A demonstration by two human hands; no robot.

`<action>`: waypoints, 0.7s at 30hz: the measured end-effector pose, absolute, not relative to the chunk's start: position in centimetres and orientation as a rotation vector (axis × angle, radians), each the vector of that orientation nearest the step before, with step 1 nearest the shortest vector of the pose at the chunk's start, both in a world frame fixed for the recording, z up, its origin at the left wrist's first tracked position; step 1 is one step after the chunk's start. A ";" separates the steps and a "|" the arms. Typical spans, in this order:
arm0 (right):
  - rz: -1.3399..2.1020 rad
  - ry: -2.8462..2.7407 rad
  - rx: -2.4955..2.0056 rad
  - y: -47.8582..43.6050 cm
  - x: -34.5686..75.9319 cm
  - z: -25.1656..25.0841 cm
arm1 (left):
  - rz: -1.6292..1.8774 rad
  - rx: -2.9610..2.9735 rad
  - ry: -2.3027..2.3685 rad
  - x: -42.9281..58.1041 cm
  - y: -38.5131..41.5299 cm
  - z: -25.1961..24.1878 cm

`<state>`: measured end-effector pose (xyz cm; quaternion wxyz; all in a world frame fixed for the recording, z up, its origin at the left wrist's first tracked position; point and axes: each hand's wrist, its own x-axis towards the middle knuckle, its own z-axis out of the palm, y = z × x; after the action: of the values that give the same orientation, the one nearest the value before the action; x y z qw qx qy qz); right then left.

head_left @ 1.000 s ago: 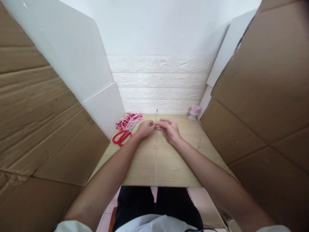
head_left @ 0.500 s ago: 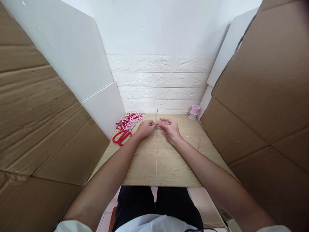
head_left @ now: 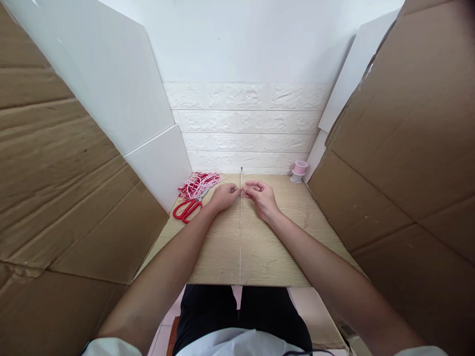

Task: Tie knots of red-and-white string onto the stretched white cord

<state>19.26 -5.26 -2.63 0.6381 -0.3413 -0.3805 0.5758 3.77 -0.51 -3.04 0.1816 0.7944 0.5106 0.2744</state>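
A thin pale cord (head_left: 240, 237) runs taut down the middle of the wooden table (head_left: 267, 252), from a small pin at the far edge to the near edge. My left hand (head_left: 223, 197) pinches at the cord from its left side, fingers closed. My right hand (head_left: 261, 196) meets it from the right, thumb and forefinger pinched at the same spot, the other fingers curled. What else lies between the fingertips is too small to make out.
Red-handled scissors (head_left: 186, 209) lie at the table's left, beside a heap of red and white cords (head_left: 198, 184). A pink spool (head_left: 299, 170) stands at the far right corner. Cardboard sheets (head_left: 408, 138) and white panels (head_left: 111, 84) wall in both sides.
Both hands stay at the same spot on the cord; only the fingers have shifted slightly.
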 end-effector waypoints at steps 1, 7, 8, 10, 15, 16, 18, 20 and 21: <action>1.314 -0.868 -0.776 -5.3 19.3 -2.6 | 0.776 2.242 1.440 3.8 -0.5 -3.1; 1.287 -0.871 -0.799 -5.2 19.2 -2.6 | 0.787 2.246 1.435 3.7 -0.6 -3.0; 1.283 -0.871 -0.802 -5.3 19.2 -2.6 | 0.788 2.246 1.433 3.7 -0.6 -3.0; 1.278 -0.873 -0.802 -5.3 19.2 -2.6 | 0.791 2.249 1.429 3.7 -0.6 -3.0; 1.231 -0.834 -0.870 -4.6 19.7 -2.6 | 0.799 2.244 1.439 3.7 -0.4 -3.2; 1.185 -0.789 -0.911 -4.3 20.1 -2.6 | 0.801 2.239 1.443 3.7 -0.4 -3.3; 1.018 -0.653 -1.000 -3.6 21.0 -2.7 | 0.805 2.229 1.448 3.6 -0.3 -3.4; 0.890 -0.544 -1.065 -2.8 22.0 -2.7 | 0.804 2.217 1.449 3.6 -0.3 -3.4; 0.874 -0.515 -1.070 -2.5 22.5 -2.8 | 0.805 2.211 1.450 3.6 -0.2 -3.4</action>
<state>22.47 -2.51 -2.75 0.7405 -0.4877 -0.2349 0.3983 3.58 -0.25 -3.43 0.1876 0.7858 0.5153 0.2860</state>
